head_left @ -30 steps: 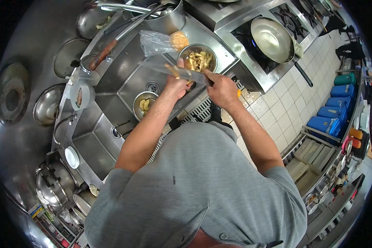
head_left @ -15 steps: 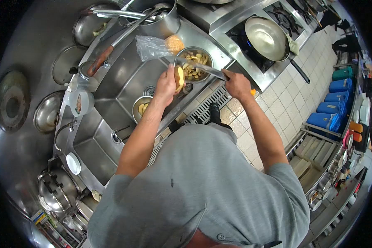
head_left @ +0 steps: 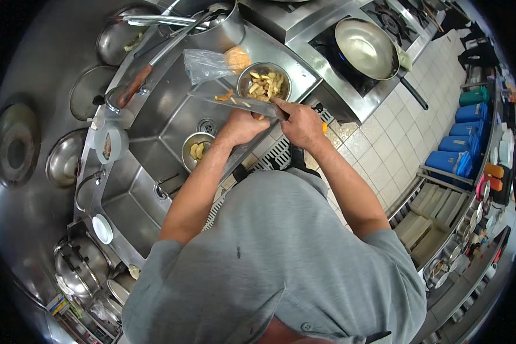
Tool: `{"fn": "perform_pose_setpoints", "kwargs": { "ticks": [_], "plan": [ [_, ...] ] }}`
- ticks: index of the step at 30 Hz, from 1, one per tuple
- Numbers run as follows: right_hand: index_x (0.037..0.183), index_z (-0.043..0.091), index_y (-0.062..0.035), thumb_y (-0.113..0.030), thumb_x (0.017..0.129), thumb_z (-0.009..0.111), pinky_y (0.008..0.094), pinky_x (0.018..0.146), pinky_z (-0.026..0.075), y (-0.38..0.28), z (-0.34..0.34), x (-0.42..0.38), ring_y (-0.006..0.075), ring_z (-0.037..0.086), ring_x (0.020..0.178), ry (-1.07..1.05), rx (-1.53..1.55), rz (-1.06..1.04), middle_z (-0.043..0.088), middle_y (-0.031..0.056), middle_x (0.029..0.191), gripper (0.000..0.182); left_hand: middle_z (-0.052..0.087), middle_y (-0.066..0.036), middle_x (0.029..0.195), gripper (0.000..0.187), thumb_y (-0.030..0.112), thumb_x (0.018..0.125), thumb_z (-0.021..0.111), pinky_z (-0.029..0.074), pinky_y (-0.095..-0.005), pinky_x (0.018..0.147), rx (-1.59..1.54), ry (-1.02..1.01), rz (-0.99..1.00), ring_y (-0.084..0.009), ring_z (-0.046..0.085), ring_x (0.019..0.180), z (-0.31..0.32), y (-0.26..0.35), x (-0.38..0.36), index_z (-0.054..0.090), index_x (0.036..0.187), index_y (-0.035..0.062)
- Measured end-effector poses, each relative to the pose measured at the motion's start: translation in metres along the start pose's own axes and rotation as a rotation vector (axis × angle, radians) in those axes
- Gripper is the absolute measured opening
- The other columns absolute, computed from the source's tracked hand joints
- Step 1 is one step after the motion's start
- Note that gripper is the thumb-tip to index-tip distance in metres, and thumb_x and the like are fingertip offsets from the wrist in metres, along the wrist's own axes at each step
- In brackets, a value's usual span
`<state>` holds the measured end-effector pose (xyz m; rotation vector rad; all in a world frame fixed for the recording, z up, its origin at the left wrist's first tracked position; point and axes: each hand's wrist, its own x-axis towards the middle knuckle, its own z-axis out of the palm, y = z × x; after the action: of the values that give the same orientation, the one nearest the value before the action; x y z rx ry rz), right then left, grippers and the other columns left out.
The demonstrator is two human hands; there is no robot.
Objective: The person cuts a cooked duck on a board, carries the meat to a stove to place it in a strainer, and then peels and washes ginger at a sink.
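Observation:
My right hand (head_left: 303, 123) is closed around the handle of a broad knife (head_left: 241, 104), its blade pointing left across the sink edge with small slivers and a bit of brown peel on it. Just below the blade, my left hand (head_left: 243, 126) is curled shut on a potato (head_left: 260, 117), mostly hidden by the fingers and blade. Beyond the knife stands a steel bowl (head_left: 289, 86) of cut yellowish potato pieces (head_left: 264, 86). A smaller steel bowl (head_left: 187, 156) with pale pieces (head_left: 197, 151) sits left of my left forearm.
A clear plastic bag (head_left: 205, 66) and an orange-brown bundle (head_left: 237, 59) lie behind the bowl. A large pot (head_left: 221, 34) with ladles stands at the sink's back. To the right, a wok (head_left: 366, 49) sits on the stove, handle (head_left: 414, 93) sticking out over the floor.
My right hand has swung left and closer, bringing the blade over my left hand. My left hand has lowered and turned, so the half-peeled potato is now mostly hidden.

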<state>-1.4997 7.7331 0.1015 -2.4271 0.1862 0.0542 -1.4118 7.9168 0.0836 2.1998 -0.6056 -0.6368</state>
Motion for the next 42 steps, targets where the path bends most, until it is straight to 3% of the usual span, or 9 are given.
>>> {"fn": "perform_pose_setpoints", "kwargs": {
  "ticks": [7,12,16,18,20,23,29,36,42],
  "plan": [
    [0.130,0.070,-0.0251,-0.020,0.087,0.059,0.0491,0.087,0.056,0.070,-0.005,0.008,0.0380,0.071,0.098,-0.045,-0.062,0.126,0.074,0.0179,0.104,0.044,0.071,-0.008,0.093,0.037,0.016,0.081,0.078,0.053,-0.0354,0.080,-0.309,0.077,-0.009,-0.0174,0.063,0.084,-0.015,0.015,-0.011,0.066,0.109,-0.0032],
    [0.128,0.071,-0.0165,-0.013,0.087,0.061,0.0471,0.087,0.056,0.029,-0.018,0.004,0.0392,0.069,0.101,0.034,0.068,0.211,0.072,0.0212,0.108,0.042,0.071,-0.012,0.101,0.046,0.025,0.083,0.084,0.054,-0.0367,0.084,-0.215,0.094,-0.007,-0.0195,0.066,0.091,-0.014,0.008,-0.007,0.065,0.114,-0.0032],
    [0.129,0.071,-0.0207,-0.010,0.086,0.062,0.0446,0.081,0.057,0.002,-0.011,-0.007,0.0353,0.072,0.097,0.142,0.032,-0.045,0.074,0.0171,0.105,0.045,0.071,-0.009,0.110,0.041,0.024,0.089,0.079,0.053,-0.0358,0.085,-0.009,0.009,-0.070,-0.0177,0.067,0.097,-0.008,-0.002,0.000,0.064,0.120,0.0022],
    [0.135,0.066,-0.0209,-0.017,0.082,0.065,0.0452,0.080,0.058,-0.009,-0.010,-0.011,0.0329,0.072,0.092,0.120,-0.029,-0.093,0.075,0.0132,0.106,0.053,0.071,-0.010,0.111,0.043,0.024,0.090,0.076,0.053,-0.0366,0.085,-0.270,0.080,0.160,-0.0197,0.067,0.097,0.006,-0.018,0.002,0.061,0.123,0.0014],
    [0.139,0.063,-0.0221,-0.016,0.081,0.065,0.0453,0.080,0.058,-0.017,-0.009,-0.011,0.0333,0.072,0.092,0.032,-0.099,-0.046,0.074,0.0123,0.105,0.058,0.071,-0.008,0.110,0.041,0.022,0.092,0.074,0.053,-0.0372,0.086,-0.303,-0.007,0.108,-0.0193,0.067,0.097,0.010,-0.027,0.007,0.060,0.124,0.0017],
    [0.140,0.062,-0.0219,-0.018,0.081,0.063,0.0467,0.081,0.058,0.002,0.004,-0.004,0.0354,0.072,0.092,0.065,-0.137,-0.007,0.074,0.0138,0.102,0.058,0.069,-0.003,0.108,0.036,0.021,0.094,0.072,0.054,-0.0349,0.084,0.054,0.063,0.270,-0.0151,0.065,0.098,0.004,-0.018,0.005,0.061,0.123,0.0032],
    [0.136,0.066,-0.0228,-0.020,0.086,0.059,0.0485,0.088,0.056,0.056,-0.018,0.013,0.0372,0.071,0.100,-0.045,-0.173,0.228,0.074,0.0180,0.107,0.050,0.056,-0.001,0.083,0.033,0.030,0.100,0.065,0.040,-0.0243,0.058,-0.593,0.023,0.062,-0.0079,0.047,0.067,-0.009,-0.013,-0.008,0.061,0.127,0.0115],
    [0.134,0.067,-0.0223,-0.015,0.086,0.062,0.0474,0.086,0.057,0.006,-0.018,0.005,0.0382,0.071,0.099,0.045,0.063,0.236,0.073,0.0195,0.109,0.049,0.055,-0.004,0.078,0.038,0.052,0.107,0.046,0.038,-0.0332,0.051,-1.730,0.068,-0.282,-0.0160,0.049,0.061,-0.025,0.001,0.010,0.058,0.117,0.0174],
    [0.139,0.065,-0.0236,-0.010,0.076,0.070,0.0439,0.071,0.058,-0.049,-0.016,-0.016,0.0333,0.071,0.077,0.130,-0.105,-0.205,0.070,0.0120,0.087,0.064,0.057,-0.009,0.074,0.045,0.053,0.102,0.053,0.048,-0.0361,0.062,-1.804,-0.024,-0.354,-0.0206,0.054,0.064,-0.031,-0.005,0.026,0.057,0.091,0.0097]
  ]
}}
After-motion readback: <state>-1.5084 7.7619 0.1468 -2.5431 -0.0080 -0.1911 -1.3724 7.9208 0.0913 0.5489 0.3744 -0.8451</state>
